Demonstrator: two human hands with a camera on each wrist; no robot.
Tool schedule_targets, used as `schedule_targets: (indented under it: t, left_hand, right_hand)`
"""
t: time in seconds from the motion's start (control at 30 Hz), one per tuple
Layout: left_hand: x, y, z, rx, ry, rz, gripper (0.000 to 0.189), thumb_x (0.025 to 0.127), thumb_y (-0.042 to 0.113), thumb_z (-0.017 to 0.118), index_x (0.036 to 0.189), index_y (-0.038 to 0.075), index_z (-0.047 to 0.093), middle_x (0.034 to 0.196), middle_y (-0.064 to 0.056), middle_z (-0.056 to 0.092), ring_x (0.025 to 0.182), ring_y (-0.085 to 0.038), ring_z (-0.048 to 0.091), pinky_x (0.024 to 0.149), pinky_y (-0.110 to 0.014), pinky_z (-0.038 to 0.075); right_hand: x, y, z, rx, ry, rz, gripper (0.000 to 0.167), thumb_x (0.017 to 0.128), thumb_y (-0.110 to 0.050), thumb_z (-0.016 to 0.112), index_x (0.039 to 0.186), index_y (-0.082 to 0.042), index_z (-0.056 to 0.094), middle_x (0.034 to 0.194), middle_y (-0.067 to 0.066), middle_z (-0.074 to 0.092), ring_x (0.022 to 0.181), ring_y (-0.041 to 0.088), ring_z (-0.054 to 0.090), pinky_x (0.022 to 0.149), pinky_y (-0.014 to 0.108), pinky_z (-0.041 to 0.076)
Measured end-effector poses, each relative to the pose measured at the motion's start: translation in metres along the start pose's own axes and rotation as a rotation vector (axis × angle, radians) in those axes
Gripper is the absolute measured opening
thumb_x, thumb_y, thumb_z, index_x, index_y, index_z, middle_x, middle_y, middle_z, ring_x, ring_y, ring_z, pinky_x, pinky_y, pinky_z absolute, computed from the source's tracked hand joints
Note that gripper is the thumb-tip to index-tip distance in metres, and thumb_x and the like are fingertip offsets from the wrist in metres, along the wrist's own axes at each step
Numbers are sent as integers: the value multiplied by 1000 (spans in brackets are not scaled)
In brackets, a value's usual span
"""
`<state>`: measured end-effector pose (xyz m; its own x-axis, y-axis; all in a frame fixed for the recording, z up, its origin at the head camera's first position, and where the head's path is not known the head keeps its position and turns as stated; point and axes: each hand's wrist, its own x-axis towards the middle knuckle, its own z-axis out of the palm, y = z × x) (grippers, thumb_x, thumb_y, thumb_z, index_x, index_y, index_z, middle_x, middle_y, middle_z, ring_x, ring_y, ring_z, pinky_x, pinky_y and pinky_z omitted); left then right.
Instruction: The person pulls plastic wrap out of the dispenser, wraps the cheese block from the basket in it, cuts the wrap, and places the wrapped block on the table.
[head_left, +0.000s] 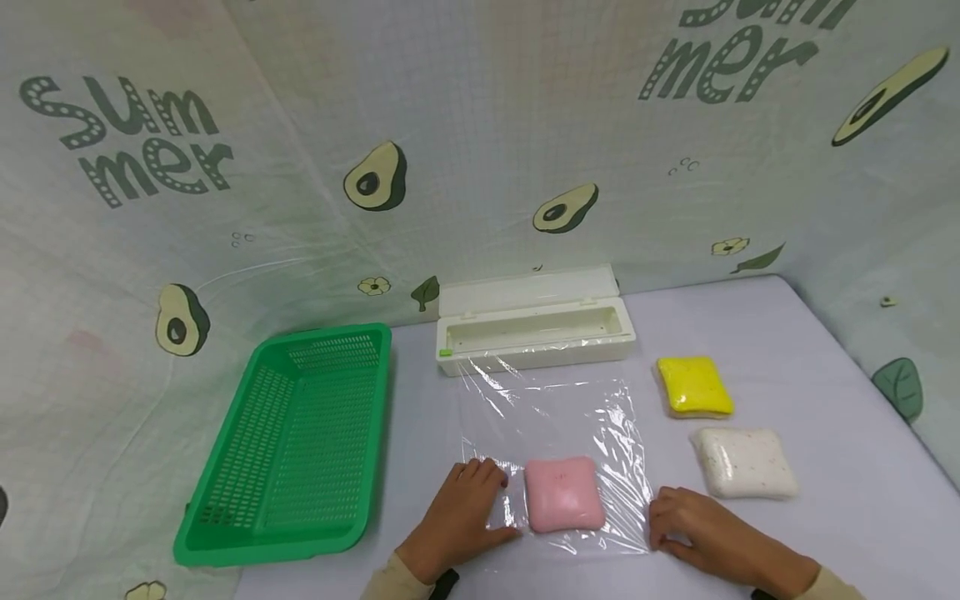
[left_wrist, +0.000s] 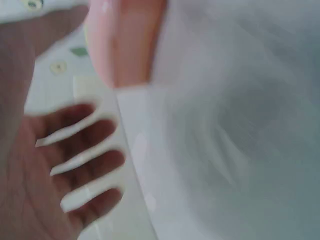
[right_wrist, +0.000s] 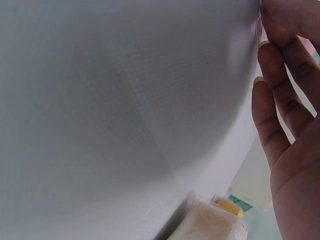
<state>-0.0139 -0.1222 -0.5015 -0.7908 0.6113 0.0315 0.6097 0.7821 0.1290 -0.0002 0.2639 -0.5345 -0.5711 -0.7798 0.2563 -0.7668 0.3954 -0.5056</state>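
Observation:
A sheet of clear plastic wrap (head_left: 555,417) lies spread on the table, its far edge reaching the white dispenser box. On its near part sits a pink, cushion-shaped block (head_left: 564,493), also at the top of the left wrist view. My left hand (head_left: 468,512) is just left of that block, its fingers relaxed and spread apart with the thumb toward it. At the wrap's near right corner, my right hand (head_left: 693,533) pinches the edge between thumb and index finger; the other fingers are loosely bent in the right wrist view.
The long white dispenser box (head_left: 536,337) stands at the back, lid raised. A green slotted basket (head_left: 375,467) is on the left. To the right lie a yellow block (head_left: 694,386) and a white speckled block (head_left: 746,463). Printed cloth (head_left: 465,125) hangs behind the table.

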Motion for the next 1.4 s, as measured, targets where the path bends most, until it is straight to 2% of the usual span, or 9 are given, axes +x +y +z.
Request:
schedule_targets:
  t: [0.17,0.3,0.47,0.67,0.77,0.93,1.03,1.23,1.4]
  left_hand:
    - [-32,-12,3,-46,-178,101,66,70,70,88,107,25,58,101,15,50,94,-5,45,91,-26,43]
    - [-44,-13,8,-36,-211,142,57,75,61,90,109,27,60,101,16,49,93,-4,43,88,-23,42]
    - [-49,-13,10,-23,-157,145,30,87,42,85,105,27,66,98,16,54,91,-4,47,85,-21,43]
    - [-51,-17,14,45,50,220,16,89,30,83,89,29,67,87,17,55,84,-2,47,78,-18,39]
    - [-50,-22,13,-13,131,191,16,88,28,84,89,28,68,88,18,58,84,-3,49,78,-20,41]
    - [-42,-29,13,-253,274,91,25,84,14,87,92,22,65,87,15,61,81,-3,52,75,-20,42]
    - [-36,-33,17,-383,309,20,26,84,8,86,93,20,65,84,14,62,78,-3,53,72,-19,40]
    - [-26,-39,25,-578,194,-113,13,94,11,79,91,20,70,82,15,63,78,-1,51,72,-20,40]
    - [-23,-44,26,-624,118,-118,10,97,16,78,89,20,73,79,16,62,76,0,48,71,-21,37]
  right_hand:
    - [0,0,-1,-12,18,-15,33,74,-6,90,88,-32,74,94,-24,65,88,-3,55,73,15,43]
    - [0,-1,-1,1,23,-15,36,73,-3,90,87,-32,74,93,-24,65,87,-3,54,73,14,42]
    - [-1,-3,-1,12,6,7,36,74,-3,89,88,-31,74,93,-24,65,87,-3,54,72,15,44]
    - [-1,-4,-9,29,37,23,36,76,-4,90,92,-32,76,97,-23,65,90,-1,56,77,15,46]
    - [1,-7,-18,75,57,89,35,81,-4,88,95,-33,75,99,-23,65,92,0,57,77,19,50]
    - [9,-10,-24,148,177,218,33,89,2,80,101,-26,69,98,-17,65,91,2,57,75,22,51]
    - [16,-9,-21,233,220,341,22,96,3,72,101,-17,66,90,-15,64,82,2,57,69,23,49]
    - [28,-6,-10,302,193,535,13,102,-1,64,96,-12,64,79,-16,58,71,-2,51,61,23,46]
    - [30,-9,-8,268,154,600,16,99,3,64,96,-12,64,78,-14,58,71,-3,49,62,23,45]
